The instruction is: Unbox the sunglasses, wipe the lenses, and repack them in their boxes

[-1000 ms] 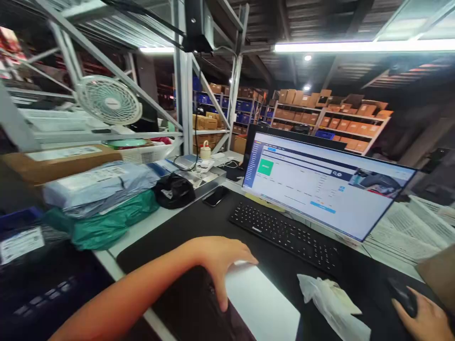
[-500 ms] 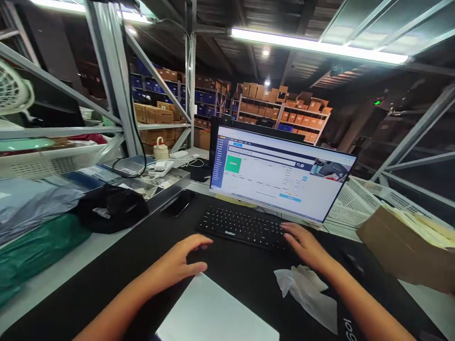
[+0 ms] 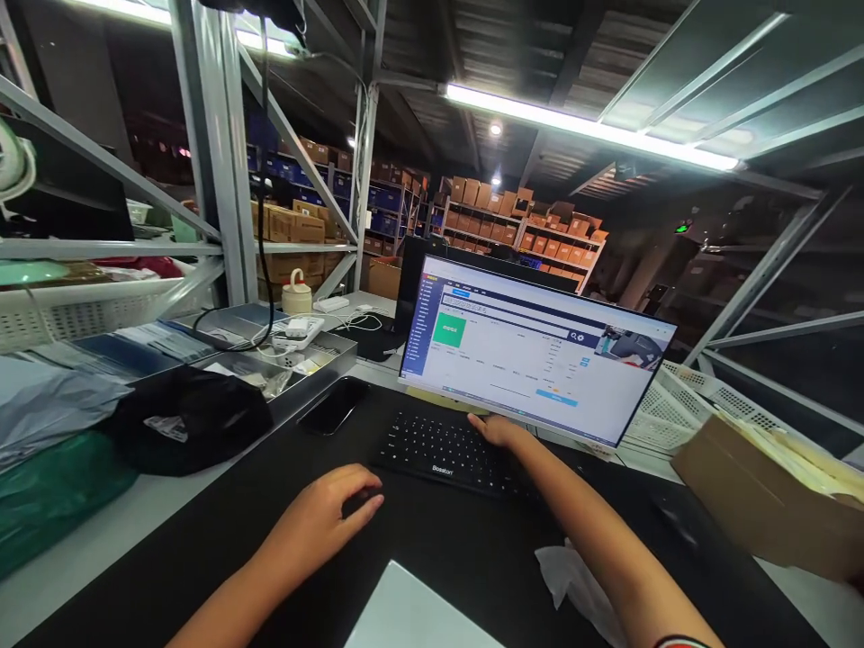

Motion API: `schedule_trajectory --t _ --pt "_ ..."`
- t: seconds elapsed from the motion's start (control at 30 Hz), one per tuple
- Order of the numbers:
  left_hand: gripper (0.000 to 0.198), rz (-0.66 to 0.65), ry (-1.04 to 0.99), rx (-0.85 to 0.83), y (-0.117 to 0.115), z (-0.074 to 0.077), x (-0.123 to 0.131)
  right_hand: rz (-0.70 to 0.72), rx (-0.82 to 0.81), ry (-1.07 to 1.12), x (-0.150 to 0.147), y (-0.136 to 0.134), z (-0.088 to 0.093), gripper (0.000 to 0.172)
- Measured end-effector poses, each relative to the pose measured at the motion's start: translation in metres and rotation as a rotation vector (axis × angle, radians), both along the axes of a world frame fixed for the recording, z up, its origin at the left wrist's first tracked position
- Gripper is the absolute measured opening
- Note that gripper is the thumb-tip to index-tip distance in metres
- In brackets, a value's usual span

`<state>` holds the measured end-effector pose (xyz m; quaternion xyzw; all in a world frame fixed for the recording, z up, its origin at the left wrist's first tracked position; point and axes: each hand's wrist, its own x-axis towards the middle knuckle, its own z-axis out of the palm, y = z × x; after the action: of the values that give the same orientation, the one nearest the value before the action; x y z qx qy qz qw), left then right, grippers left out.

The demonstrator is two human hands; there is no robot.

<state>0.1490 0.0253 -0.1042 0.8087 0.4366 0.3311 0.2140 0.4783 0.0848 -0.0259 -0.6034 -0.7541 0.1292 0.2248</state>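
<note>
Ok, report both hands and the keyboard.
Left hand curled over black desk mat, nothing visible in it. Right hand at black rectangular keyboard, contact unclear. Right forearm partly covers keyboard.

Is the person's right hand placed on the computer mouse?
No, the right hand is at the keyboard, while the mouse lies apart from it, farther to the right.

Black bundle [image 3: 220,416] (white label [image 3: 166,427] on it) beside a green plastic package [image 3: 60,504].

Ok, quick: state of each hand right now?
Left hand: loosely open, nothing visible in it, over the mat.
Right hand: open, nothing visible in it, at the keyboard.
</note>
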Motion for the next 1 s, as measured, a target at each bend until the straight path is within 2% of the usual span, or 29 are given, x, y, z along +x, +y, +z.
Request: schedule_trajectory --t 0.17,0.27,0.37,0.5,0.63,0.73,0.9,1.0 --pt "0.03 -0.004 -0.01 -0.033 -0.006 0.008 0.0 -0.009 -0.07 0.058 -0.007 0.012 -0.008 0.035" --pt "0.027 -0.007 -0.083 -0.079 -0.007 0.011 0.001 0.026 -0.096 0.133 -0.01 0.009 -0.012 0.034" --pt "0.027 0.017 -0.17 -0.155 -0.006 0.011 0.004 0.11 -0.087 0.273 -0.012 -0.01 -0.009 0.033" --pt "0.042 0.038 -0.284 -0.271 -0.004 0.005 0.013 0.22 -0.06 0.573 -0.018 -0.048 -0.001 0.04" --pt "0.061 -0.014 -0.387 -0.382 -0.009 0.004 0.024 0.208 -0.045 0.848 -0.036 -0.07 -0.004 0.036" --pt "0.072 -0.062 -0.389 -0.428 -0.014 0.008 0.021 0.209 -0.066 0.972 -0.054 -0.077 -0.009 0.037" --pt "0.048 0.137 -0.479 -0.24 -0.012 0.023 -0.006 0.304 -0.104 0.993 -0.075 -0.09 -0.004 0.033" --pt "0.045 0.133 -0.574 -0.141 -0.016 0.03 -0.009 0.373 -0.002 0.836 -0.085 -0.096 0.001 0.023"
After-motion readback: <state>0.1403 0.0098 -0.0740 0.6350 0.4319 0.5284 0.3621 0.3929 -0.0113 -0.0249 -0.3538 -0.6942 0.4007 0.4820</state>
